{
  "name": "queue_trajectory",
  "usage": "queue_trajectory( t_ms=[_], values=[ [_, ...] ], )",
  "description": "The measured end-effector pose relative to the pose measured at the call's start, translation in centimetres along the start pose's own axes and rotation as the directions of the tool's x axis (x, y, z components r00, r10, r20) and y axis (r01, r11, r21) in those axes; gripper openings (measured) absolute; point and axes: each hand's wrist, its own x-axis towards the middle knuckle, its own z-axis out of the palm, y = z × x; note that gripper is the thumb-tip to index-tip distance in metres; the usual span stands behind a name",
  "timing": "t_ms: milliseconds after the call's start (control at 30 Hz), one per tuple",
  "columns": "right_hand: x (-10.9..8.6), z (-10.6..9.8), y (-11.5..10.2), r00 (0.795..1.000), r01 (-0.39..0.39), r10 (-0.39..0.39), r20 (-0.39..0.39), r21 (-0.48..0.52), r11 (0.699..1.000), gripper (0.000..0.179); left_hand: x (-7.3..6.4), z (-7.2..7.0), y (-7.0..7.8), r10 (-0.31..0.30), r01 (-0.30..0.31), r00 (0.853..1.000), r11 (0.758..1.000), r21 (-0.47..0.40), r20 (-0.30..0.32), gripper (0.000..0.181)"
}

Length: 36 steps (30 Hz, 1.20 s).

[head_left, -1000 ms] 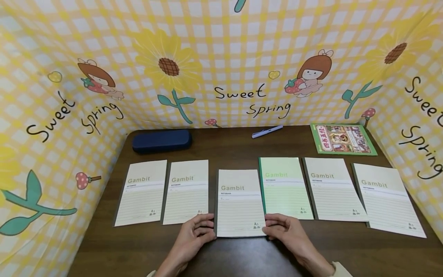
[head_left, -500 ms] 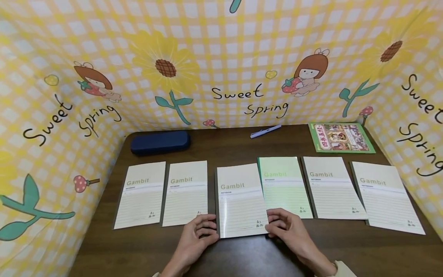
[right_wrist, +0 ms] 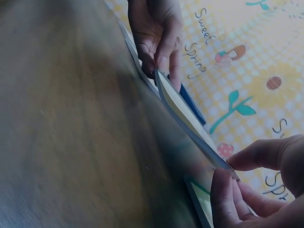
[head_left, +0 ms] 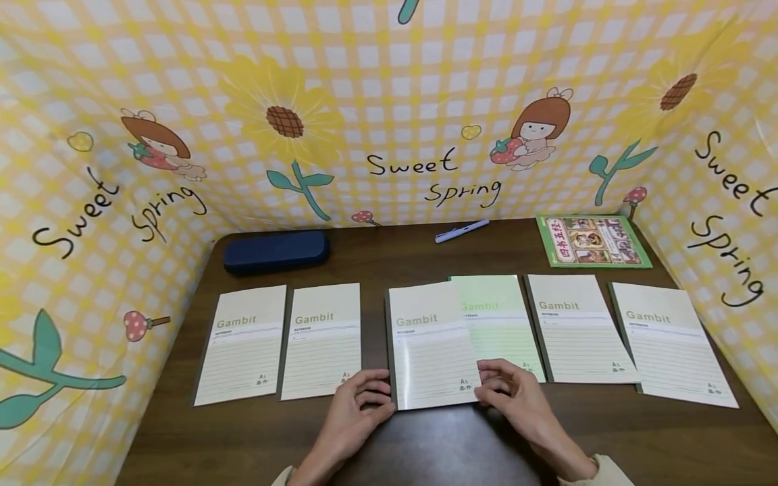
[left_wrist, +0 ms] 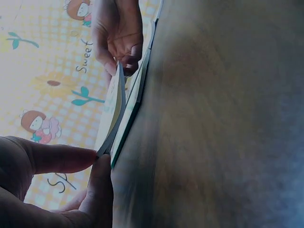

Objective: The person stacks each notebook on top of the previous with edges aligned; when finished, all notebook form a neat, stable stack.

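- Pinching closed on near corners of white notebook (head_left: 430, 349) with left hand (head_left: 355, 412) and right hand (head_left: 518, 399).
- Holding near edge above table (head_left: 444, 452), overlapping green notebook (head_left: 501, 337).
- Apparently lacking set-down; having other notebooks (head_left: 242, 345) lying flat.

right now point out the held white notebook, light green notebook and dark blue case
Held white paper notebook (head_left: 430, 346), head view: middle of cover
Light green paper notebook (head_left: 498, 329), head view: exposed cover area
Dark blue oblong case (head_left: 276, 250), head view: middle of top
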Motion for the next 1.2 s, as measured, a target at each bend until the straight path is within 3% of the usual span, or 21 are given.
queue_trajectory(
  t_ms=[633,867,1200],
  values=[
    [0.7,-3.0,0.3,0.991,-0.021,0.011,-0.130,-0.073,0.997,0.045,2.9,3.2,0.5,0.069,-0.072,0.997,0.994,0.079,0.041,0.049],
    [0.7,-4.6,0.4,0.986,-0.023,0.001,-0.166,-0.134,0.991,0.047,4.3,4.6,0.7,0.083,-0.091,0.995,0.983,0.162,0.058,0.047],
    [0.7,-6.2,0.8,0.975,-0.030,-0.017,-0.220,-0.210,0.977,0.045,6.0,6.5,0.8,0.121,-0.132,0.989,0.978,0.160,0.080,0.046]
  ],
)
